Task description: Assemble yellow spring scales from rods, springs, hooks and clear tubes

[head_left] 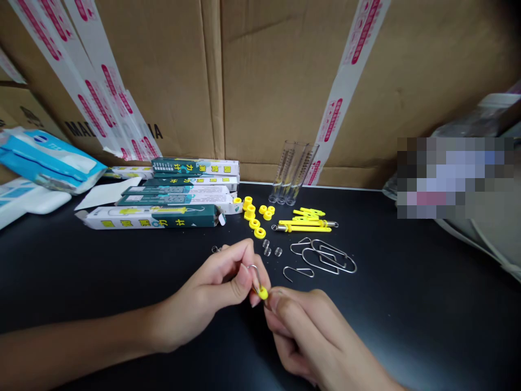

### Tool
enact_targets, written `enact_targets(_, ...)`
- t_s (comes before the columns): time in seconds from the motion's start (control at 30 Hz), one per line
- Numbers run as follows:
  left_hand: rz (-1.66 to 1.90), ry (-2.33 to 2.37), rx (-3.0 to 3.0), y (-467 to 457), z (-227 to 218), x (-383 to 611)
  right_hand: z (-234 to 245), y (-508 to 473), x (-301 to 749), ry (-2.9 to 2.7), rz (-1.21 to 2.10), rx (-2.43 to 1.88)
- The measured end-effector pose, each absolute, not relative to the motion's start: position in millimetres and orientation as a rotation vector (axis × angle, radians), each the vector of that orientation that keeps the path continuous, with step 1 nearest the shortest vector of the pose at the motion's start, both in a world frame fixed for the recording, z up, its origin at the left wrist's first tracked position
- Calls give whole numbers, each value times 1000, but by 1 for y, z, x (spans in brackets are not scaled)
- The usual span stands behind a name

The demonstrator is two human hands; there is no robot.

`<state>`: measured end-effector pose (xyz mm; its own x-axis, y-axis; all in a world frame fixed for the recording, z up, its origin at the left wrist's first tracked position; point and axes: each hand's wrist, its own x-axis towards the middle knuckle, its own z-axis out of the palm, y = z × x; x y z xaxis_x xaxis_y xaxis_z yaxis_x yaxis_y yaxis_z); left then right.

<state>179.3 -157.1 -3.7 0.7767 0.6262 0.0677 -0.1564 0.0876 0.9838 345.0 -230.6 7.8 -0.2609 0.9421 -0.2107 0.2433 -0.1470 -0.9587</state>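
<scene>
Between the thumb and fingers of my left hand (228,282) is a bent metal hook (255,271), its curved top showing above the thumb. A small yellow plastic cap (263,293) sits at the hook's lower end, its shaft seeming to pass into it. My right hand (309,326) pinches at the cap with thumb and forefinger; the fingertips hide what lies beneath. Just beyond the hands are small springs (267,251), loose metal hooks (299,272) and large wire loops (329,257). Yellow caps and rings (259,233) lie in a loose row farther back.
Clear tubes (288,179) stand upright near the cardboard wall (268,81). Yellow rods (305,228), some with springs, lie right of the caps. Printed narrow boxes (154,217) are stacked at back left, beside a blue wipes pack (49,157). A bag (480,239) sits at right.
</scene>
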Motion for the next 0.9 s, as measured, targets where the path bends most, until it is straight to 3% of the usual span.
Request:
enact_targets(0.13,579,427,1380,-157,-4,178,9,-233,344,-1508,1458,-1380)
enact_targets(0.3,591,454,1422,-157,-4,177,-1,-228,347,-1281,1732,-1390)
enact_targets(0.57,722,425,1296,-161,-6,179,-16,-222,353,-1344,1699,-1282)
enact_targets(0.9,725,449,1326,-162,-6,176,-1,-223,366,-1684,1311,-1437)
